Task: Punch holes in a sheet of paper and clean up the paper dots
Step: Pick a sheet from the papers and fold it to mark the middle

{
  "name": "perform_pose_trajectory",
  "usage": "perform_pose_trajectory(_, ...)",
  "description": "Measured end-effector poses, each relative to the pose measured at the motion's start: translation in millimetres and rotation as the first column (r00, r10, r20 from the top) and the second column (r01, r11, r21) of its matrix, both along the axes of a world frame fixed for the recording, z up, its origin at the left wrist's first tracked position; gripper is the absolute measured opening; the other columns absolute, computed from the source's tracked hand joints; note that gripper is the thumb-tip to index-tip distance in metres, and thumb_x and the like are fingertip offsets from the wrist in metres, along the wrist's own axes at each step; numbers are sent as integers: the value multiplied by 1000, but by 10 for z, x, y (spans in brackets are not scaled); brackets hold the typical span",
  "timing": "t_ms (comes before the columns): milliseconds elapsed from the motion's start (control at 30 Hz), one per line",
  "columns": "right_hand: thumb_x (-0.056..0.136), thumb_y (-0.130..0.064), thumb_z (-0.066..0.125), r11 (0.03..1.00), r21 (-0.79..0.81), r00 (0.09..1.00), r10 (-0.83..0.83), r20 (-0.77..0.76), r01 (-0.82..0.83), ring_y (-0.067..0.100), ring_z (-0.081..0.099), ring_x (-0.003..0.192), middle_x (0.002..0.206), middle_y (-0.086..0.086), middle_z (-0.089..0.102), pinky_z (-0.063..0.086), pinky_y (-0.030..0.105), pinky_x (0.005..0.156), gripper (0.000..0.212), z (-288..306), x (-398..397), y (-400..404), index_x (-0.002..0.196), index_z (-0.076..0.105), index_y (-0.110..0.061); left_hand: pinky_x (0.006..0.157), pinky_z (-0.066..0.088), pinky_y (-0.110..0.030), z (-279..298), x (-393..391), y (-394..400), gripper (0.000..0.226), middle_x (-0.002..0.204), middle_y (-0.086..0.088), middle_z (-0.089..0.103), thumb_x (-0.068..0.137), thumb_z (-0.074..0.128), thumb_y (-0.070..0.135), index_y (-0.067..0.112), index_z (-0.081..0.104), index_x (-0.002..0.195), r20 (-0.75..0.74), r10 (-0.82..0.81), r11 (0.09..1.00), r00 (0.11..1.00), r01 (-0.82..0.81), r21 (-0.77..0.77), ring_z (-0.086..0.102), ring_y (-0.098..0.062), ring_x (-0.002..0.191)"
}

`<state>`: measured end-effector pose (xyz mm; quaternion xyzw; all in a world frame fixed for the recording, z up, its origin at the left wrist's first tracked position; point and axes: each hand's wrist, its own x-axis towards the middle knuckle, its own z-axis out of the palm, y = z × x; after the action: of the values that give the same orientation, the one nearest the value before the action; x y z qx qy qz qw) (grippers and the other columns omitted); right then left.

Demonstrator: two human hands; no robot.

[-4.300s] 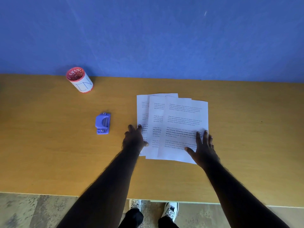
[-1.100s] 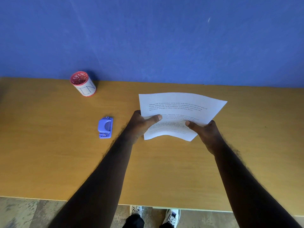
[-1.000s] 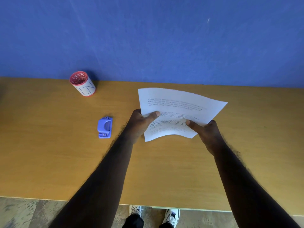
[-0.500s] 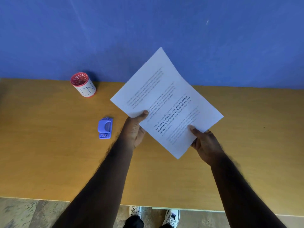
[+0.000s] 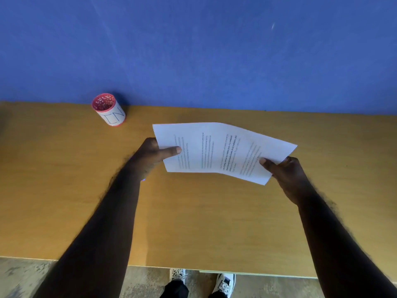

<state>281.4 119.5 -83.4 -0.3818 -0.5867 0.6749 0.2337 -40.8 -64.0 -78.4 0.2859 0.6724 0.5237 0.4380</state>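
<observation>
From the head camera I see one view only. Both my hands hold the white printed sheets of paper (image 5: 217,147) above the smooth, orange-brown wooden desk (image 5: 193,222). The paper is turned sideways, so its lines of black text run up and down, and it bends at a soft crease right of its middle, the right part sloping down toward four o'clock. I cannot tell how many sheets are in the hold; the edges read as one.

My left hand (image 5: 150,157) pinches the paper's nine-o'clock edge, thumb lying flat on top, the other fingers hidden beneath. My right hand (image 5: 287,175) pinches the four-o'clock corner the same way, thumb on top.

At ten o'clock from the paper, well apart from it and close to the matte blue wall (image 5: 193,50), stands one small round cup with a red rim and white paper wrap (image 5: 109,109), tilted in this wide lens, its inside speckled with pale bits.

A sliver of lilac shows beside my left wrist; too little to name.

At six o'clock, below the desk edge, two patterned shoes (image 5: 202,282) stand on a mottled floor.
</observation>
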Motion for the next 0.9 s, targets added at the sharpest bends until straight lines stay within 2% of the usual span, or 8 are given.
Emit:
perform_pose_trajectory(100, 87, -13, 72, 999, 15, 999, -38, 36, 37, 18, 71, 108, 114, 0, 76, 54, 42, 94, 21, -61, -28, 5, 107, 74, -20, 84, 55, -30, -21, 106, 29, 29, 109, 6, 76, 76, 80, 24, 27, 75, 104, -74, 28, 999, 997, -25, 36, 71, -12, 104)
perform_pose_trajectory(167, 87, -8, 72, 997, 27, 995, -80, 61, 78, 15, 71, 106, 112, -1, 76, 55, 39, 94, 23, -108, -30, 7, 109, 73, -17, 83, 56, -29, -46, 151, 27, 25, 108, 5, 76, 81, 78, 17, 23, 75, 105, -110, 42, 999, 993, -39, 34, 71, -11, 102)
perform_pose_trajectory(333, 86, -8, 74, 991, 35, 989, -134, 65, 132, 13, 72, 104, 108, -6, 77, 58, 28, 84, 23, -189, -17, 36, 104, 73, -23, 73, 55, -18, -65, 213, 33, 22, 99, 16, 77, 83, 76, 12, 29, 75, 95, -95, 60, 997, 994, -56, 47, 73, -6, 94)
perform_pose_trajectory(433, 86, -10, 75, 988, 4, 976, -155, 154, 156, 21, 71, 103, 110, 1, 76, 57, 36, 86, 22, -298, -22, 29, 105, 71, -21, 77, 56, -24, -149, 280, 34, 23, 95, 14, 76, 84, 75, 10, 31, 73, 94, -139, 45, 999, 989, -46, -1, 72, -4, 90)
perform_pose_trajectory(500, 85, -11, 75, 987, -10, 968, -156, 197, 161, 20, 71, 102, 111, 3, 74, 56, 34, 83, 22, -344, -31, 10, 105, 70, -20, 80, 56, -29, -214, 311, 23, 21, 96, 12, 76, 84, 75, 12, 32, 73, 90, -163, 39, 998, 986, -46, -44, 72, -5, 88)
perform_pose_trajectory(667, 85, -12, 76, 987, -7, 965, -157, 208, 162, 7, 72, 96, 107, -6, 75, 57, 33, 85, 22, -309, -46, 44, 101, 71, -25, 71, 56, -16, -210, 259, 17, 25, 92, 23, 76, 81, 77, 20, 44, 75, 86, -172, 76, 997, 982, -80, -16, 72, 0, 90)
perform_pose_trajectory(800, 86, -11, 75, 987, -3, 961, -157, 226, 162, 13, 69, 98, 110, 0, 73, 57, 26, 77, 23, -321, -51, 34, 105, 69, -22, 77, 57, -21, -245, 292, 18, 25, 95, 19, 76, 83, 76, 14, 38, 75, 90, -165, 44, 999, 985, -48, -22, 72, -4, 93)
perform_pose_trajectory(900, 86, -10, 75, 987, -1, 963, -159, 218, 164, 17, 70, 103, 112, 2, 74, 57, 31, 83, 29, -336, -55, 47, 114, 70, -14, 75, 56, -17, -234, 287, 5, 26, 98, 18, 77, 81, 76, 19, 44, 75, 91, -131, 79, 997, 988, -79, 8, 72, -3, 94)
